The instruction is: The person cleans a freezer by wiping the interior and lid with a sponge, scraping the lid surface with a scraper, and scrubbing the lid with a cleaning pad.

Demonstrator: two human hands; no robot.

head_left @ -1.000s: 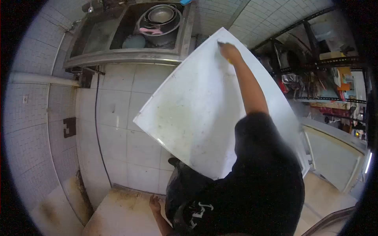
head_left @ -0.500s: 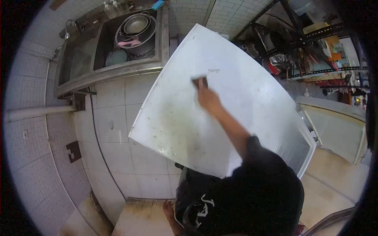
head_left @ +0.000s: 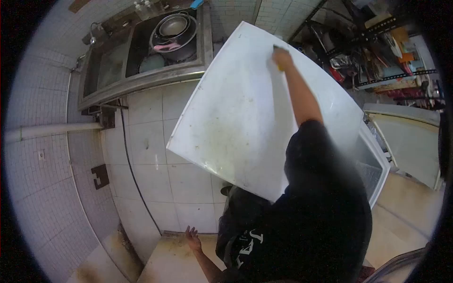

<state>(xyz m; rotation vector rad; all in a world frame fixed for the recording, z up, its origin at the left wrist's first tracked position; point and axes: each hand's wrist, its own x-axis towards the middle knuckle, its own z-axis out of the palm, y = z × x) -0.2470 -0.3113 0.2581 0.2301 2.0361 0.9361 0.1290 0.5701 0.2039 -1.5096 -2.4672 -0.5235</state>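
My right hand (head_left: 283,59) presses on the far end of a large white appliance panel (head_left: 222,99). Closed in its fingers is a small scrub sponge (head_left: 281,67), of which a yellow edge and a dark edge show. Dark specks and a greenish stain mark the panel's near left part. Off to the lower left, my left hand (head_left: 193,238) hangs in the air over the floor, its fingers spread and holding nothing.
A metal sink (head_left: 137,80) with nested pots (head_left: 173,35) stands at the upper left. Crowded black shelving (head_left: 363,37) is at the upper right. Right of the panel is an open pale door (head_left: 401,139). A dark cable (head_left: 134,174) runs along the tiles.
My right hand has moved the sponge toward the panel's far edge, up and right. The left hand has risen and its fingers have spread. The view has shifted slightly.
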